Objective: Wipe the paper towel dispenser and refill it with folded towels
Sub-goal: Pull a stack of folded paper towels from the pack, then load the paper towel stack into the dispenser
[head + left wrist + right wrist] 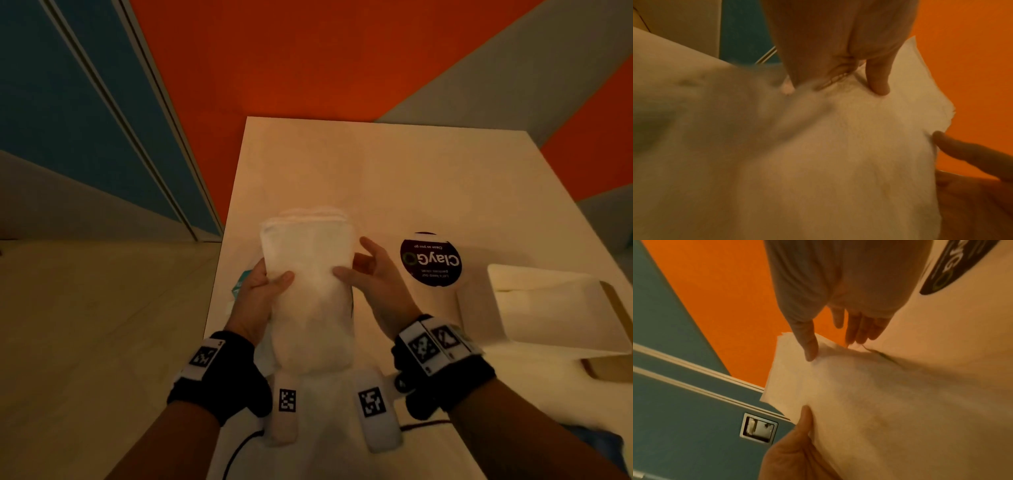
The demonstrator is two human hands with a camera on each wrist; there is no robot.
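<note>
A thick stack of white folded towels (308, 274) (859, 146) (859, 394) is held up over the cream table (376, 164). My left hand (270, 279) (838, 48) grips its left edge, thumb pressed on top and fingers hidden underneath. My right hand (363, 267) (838, 305) is at the right edge: its thumb rests on the top sheet and its fingers lie straight beside the stack. A white box (548, 308), apparently the dispenser, lies on the table at the right, apart from both hands.
A round dark "ClayGo" sticker (430, 258) is on the table right of my right hand. A teal packet (239, 284) peeks out under my left hand. Orange wall lies ahead, and blue panels with a metal latch (758, 428) to the left.
</note>
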